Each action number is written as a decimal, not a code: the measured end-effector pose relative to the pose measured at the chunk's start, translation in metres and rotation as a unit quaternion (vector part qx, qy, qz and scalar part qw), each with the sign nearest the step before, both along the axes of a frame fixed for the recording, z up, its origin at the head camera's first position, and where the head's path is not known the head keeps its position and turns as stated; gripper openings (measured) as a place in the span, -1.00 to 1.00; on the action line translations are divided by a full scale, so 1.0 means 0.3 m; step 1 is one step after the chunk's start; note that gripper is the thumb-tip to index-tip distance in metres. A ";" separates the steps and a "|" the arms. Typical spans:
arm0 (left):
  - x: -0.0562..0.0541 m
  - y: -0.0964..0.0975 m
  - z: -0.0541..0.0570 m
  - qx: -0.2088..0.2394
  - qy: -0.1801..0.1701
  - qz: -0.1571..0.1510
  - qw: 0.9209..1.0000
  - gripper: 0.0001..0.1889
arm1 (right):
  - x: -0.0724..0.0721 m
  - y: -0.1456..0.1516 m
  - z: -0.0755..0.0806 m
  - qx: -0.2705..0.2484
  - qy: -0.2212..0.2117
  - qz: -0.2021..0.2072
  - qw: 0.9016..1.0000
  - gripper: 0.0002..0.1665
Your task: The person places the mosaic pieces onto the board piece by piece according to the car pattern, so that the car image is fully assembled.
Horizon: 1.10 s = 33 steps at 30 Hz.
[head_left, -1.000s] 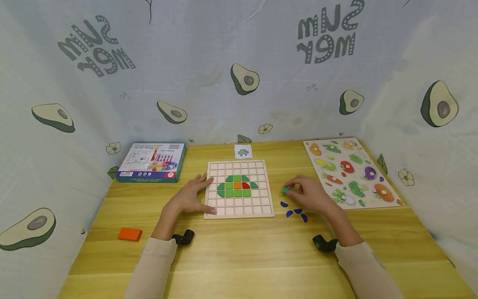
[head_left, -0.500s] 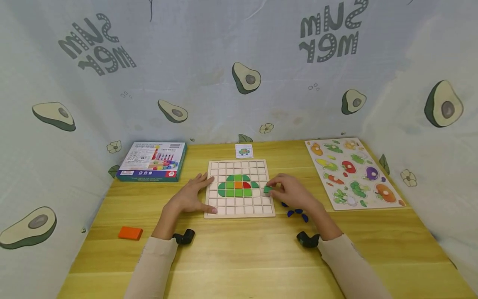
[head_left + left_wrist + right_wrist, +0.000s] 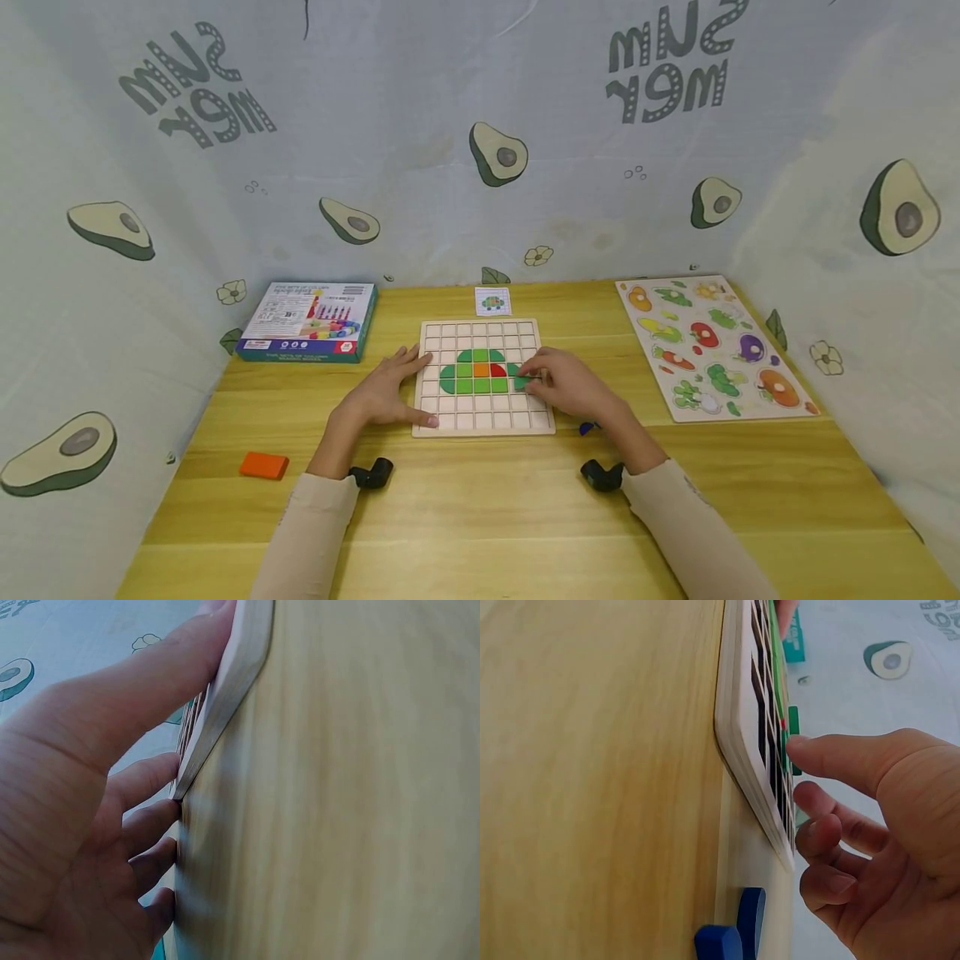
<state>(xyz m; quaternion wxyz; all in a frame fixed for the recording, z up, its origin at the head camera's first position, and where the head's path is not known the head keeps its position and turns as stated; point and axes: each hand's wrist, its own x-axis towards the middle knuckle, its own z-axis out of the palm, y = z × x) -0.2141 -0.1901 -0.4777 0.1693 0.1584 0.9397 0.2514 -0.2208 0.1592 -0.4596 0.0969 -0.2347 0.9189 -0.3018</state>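
A wooden grid board (image 3: 480, 422) lies mid-table, with green, orange and red tiles (image 3: 481, 385) set into its cells in a rounded shape. Fingers spread, my left hand (image 3: 381, 392) rests along the board's left edge, thumb on its near corner. Over the right end of the coloured shape, my right hand (image 3: 567, 383) pinches a green tile (image 3: 520, 383) between thumb and fingertips. That tile (image 3: 794, 720) shows at the thumb tip in the right wrist view, close over the grid. Blue half-round pieces (image 3: 586, 428) lie by the board's right side, partly hidden under the right forearm.
A small picture card (image 3: 492, 301) lies behind the board. At the back left is a toy box (image 3: 307, 323); an orange block (image 3: 264, 465) lies nearer on that side. A vegetable puzzle board (image 3: 693, 383) occupies the right. Patterned cloth hangs behind.
My right hand has carried the green tile leftward from the table beside the blue pieces to over the board's right part. The left hand has stayed at the board's edge.
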 end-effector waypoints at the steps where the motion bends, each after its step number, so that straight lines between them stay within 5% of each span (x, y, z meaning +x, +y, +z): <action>1: -0.001 0.001 0.001 -0.001 0.000 0.000 1.000 0.24 | -0.001 -0.002 0.001 0.000 0.001 0.002 1.000 -0.74; 16: -0.004 0.009 0.002 -0.004 -0.003 0.000 1.000 0.25 | -0.013 -0.014 -0.016 0.022 0.033 0.020 0.999 -0.74; 33: 0.005 0.001 0.003 -0.004 0.007 -0.007 1.000 0.23 | 0.026 0.094 -0.007 -0.025 0.014 -0.027 0.999 -0.75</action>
